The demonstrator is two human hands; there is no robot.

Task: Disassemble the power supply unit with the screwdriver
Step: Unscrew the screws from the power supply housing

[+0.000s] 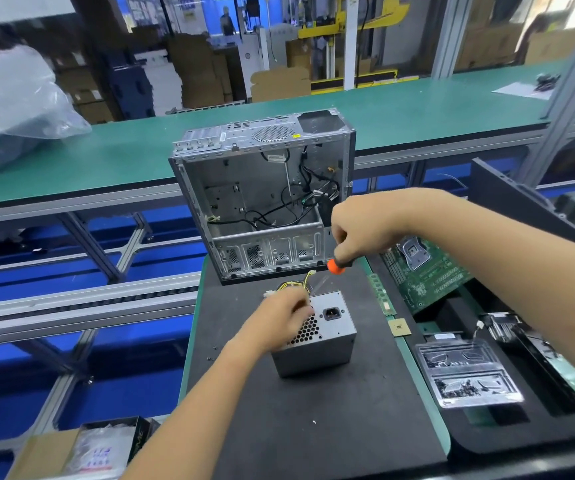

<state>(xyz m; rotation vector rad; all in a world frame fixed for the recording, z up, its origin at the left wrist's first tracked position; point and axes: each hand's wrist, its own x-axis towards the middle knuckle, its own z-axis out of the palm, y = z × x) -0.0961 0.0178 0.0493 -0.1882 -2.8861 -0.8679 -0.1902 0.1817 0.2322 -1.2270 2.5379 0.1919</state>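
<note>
A factory floor stacked with cardboard boxes lies behind a green conveyor belt (417, 95) and a black work mat (313, 410). On the mat, the left hand (279, 318) rests over the near-left top edge of the power supply (317, 336), fingers curled on it; motion blur hides the exact grip. The supply is a grey metal box with a honeycomb vent and a black socket, its yellow and black wires (300, 284) trailing behind. Beyond stands an open, gutted computer case (265, 199). The right hand (362, 223) grasps a screwdriver (339, 263), orange and black, above the box. Rightward lie a green circuit board (424, 271) and a clear tray of screws (466, 374).
</note>
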